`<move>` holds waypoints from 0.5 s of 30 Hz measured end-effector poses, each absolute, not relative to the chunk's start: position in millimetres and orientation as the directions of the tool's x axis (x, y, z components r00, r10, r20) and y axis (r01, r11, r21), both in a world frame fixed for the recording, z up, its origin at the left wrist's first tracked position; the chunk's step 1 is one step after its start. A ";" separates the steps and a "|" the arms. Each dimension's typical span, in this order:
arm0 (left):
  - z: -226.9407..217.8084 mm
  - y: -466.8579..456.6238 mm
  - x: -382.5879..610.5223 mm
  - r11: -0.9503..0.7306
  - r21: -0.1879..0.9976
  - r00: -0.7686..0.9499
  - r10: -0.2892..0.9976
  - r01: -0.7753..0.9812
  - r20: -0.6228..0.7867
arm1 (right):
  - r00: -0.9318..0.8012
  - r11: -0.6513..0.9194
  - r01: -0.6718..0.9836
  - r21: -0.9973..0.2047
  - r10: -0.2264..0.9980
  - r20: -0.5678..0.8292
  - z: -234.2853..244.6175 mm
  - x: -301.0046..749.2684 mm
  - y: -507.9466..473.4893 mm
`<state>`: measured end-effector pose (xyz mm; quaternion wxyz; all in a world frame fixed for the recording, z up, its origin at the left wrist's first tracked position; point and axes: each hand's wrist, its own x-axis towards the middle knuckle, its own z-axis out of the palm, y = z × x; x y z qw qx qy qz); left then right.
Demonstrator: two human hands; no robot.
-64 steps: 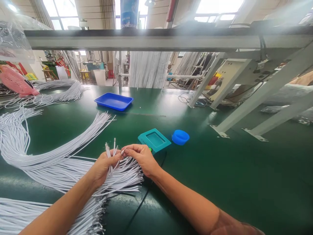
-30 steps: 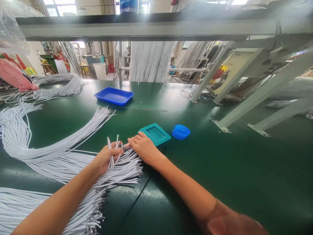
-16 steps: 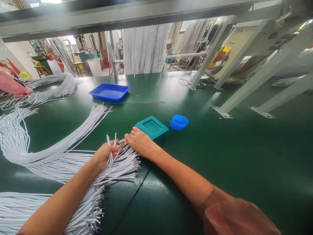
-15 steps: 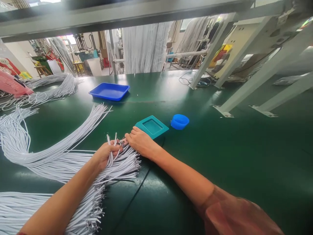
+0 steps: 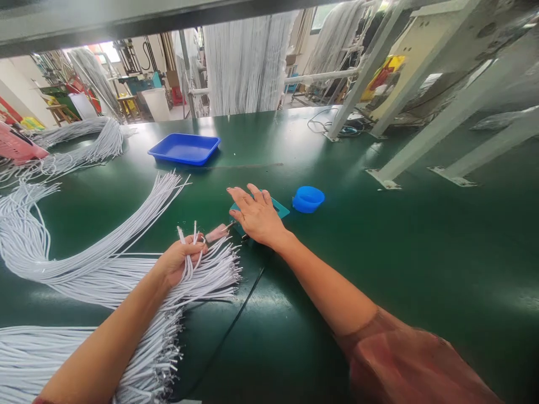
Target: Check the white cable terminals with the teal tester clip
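Note:
My left hand (image 5: 182, 261) is closed around a few white cords (image 5: 189, 268), whose ends stick up past the fingers. By its fingertips is a pinkish, wrapped piece (image 5: 217, 233) with a thin metal shaft pointing right; whether the fingers touch it I cannot tell. My right hand (image 5: 260, 217) is open, fingers spread, above a teal tray (image 5: 281, 209) and covering most of it. Beneath the left hand and forearm lies a thick bundle of white cords (image 5: 214, 275), its cut ends facing right.
A blue tray (image 5: 184, 149) stands farther back, and a small blue bowl (image 5: 309, 200) sits right of the teal tray. More cord bundles (image 5: 25, 235) spread along the left. Metal legs (image 5: 385, 174) are fixed to the green table (image 5: 379, 269) at right; a beam (image 5: 126, 25) crosses overhead.
My right hand has come away from the left fingertips, moving right and up over the teal tray, and its fingers have spread. The pinkish piece now shows more fully. My left hand keeps its cords.

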<state>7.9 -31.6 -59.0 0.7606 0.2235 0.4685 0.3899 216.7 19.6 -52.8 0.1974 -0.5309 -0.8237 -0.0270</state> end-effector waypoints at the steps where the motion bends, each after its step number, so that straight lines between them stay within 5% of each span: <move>1: -57.6 -33.1 6.9 0.590 0.706 0.264 0.807 -0.391 -0.528 | -0.356 0.437 0.881 -0.183 0.865 0.353 -52.6 216.8 19.3; 8: -43.2 -42.5 -0.1 0.525 0.770 0.308 0.847 -0.362 -0.433 | -0.334 0.476 0.812 -0.338 0.854 0.398 -49.0 220.6 22.3; 15: -30.9 -41.4 -10.7 0.512 0.858 0.224 0.840 -0.026 -0.494 | -0.276 0.524 0.547 -0.653 0.849 0.450 -28.9 226.0 21.2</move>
